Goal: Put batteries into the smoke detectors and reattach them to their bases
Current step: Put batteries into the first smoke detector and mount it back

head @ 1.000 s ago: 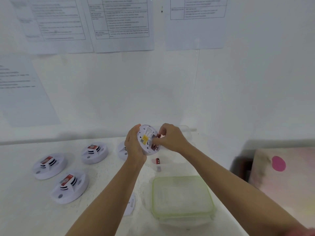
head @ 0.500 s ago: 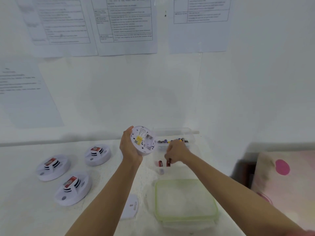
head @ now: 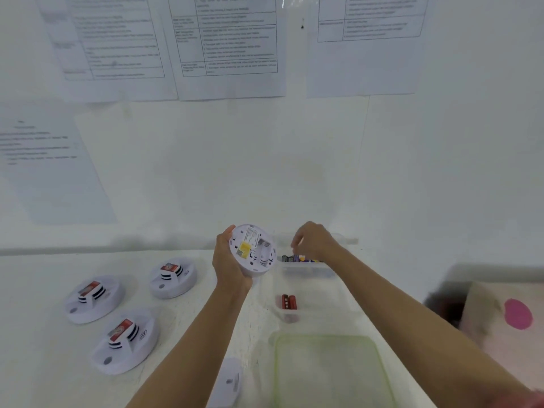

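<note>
My left hand (head: pixel 228 267) grips a white round smoke detector (head: pixel 252 251) raised above the table, its back with a yellow sticker turned toward me. My right hand (head: pixel 312 241) hovers over a clear box of batteries (head: pixel 300 258) by the wall, fingers bunched and pointing down at them; whether they pinch one is hidden. Two red batteries (head: pixel 288 302) lie side by side in a clear container (head: pixel 321 293) nearer to me. A white base plate (head: pixel 231 381) lies flat near the front, beside my left forearm.
Three more white smoke detectors (head: pixel 93 298) (head: pixel 173 277) (head: pixel 126 340) with red labels sit on the white table to the left. A green-rimmed clear lid (head: pixel 329 369) lies front right. The wall with taped papers is close behind. A pink-spotted object (head: pixel 512 313) sits at the right.
My right hand left the detector's back, dropped to the near container with a red battery, then moved up to the battery box by the wall. My left hand kept holding the detector.
</note>
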`<state>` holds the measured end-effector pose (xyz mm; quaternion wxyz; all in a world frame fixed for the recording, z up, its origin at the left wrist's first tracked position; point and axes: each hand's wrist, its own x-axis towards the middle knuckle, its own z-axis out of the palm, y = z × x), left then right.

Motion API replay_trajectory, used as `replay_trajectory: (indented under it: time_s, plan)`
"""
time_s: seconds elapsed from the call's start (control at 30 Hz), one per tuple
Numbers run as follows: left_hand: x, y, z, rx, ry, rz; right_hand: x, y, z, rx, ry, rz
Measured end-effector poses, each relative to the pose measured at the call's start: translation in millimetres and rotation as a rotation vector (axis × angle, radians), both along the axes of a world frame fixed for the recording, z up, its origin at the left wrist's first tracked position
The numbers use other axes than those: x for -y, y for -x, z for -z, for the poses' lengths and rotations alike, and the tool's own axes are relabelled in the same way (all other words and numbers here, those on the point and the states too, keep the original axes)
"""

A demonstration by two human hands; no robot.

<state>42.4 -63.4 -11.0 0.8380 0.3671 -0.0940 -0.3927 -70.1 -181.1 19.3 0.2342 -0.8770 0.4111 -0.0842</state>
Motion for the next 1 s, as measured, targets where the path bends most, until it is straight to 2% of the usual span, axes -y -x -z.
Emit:
replay_trajectory:
  time_s: [0.07, 0.27, 0.43, 0.6, 0.8, 0.87, 1.0]
  plan:
    - [5, -3, 0, 0.012, 0.014, 0.019, 12, -12, 2, -0.036, 0.028, -0.056]
    - [22, -13, 5, 0.025, 0.045, 0.055, 31, -39, 31, -0.373, -0.010, -0.212]
    - [27, -19, 11, 0.034, 0.034, 0.071, 37, -45, 37, -0.425, -0.023, -0.223]
    - [31, -19, 13, 0.074, 0.071, 0.071, 40, -45, 36, -0.331, -0.033, -0.250]
    - [30, -17, 13, 0.085, 0.048, 0.057, 35, -43, 43, -0.126, 0.010, -0.247]
    - [28, -16, 12, 0.069, 0.048, 0.059, 35, -39, 44, -0.019, -0.054, -0.204]
    - [25, -15, 11, 0.063, 0.031, 0.040, 35, -27, 39, 0.311, -0.273, -0.034]
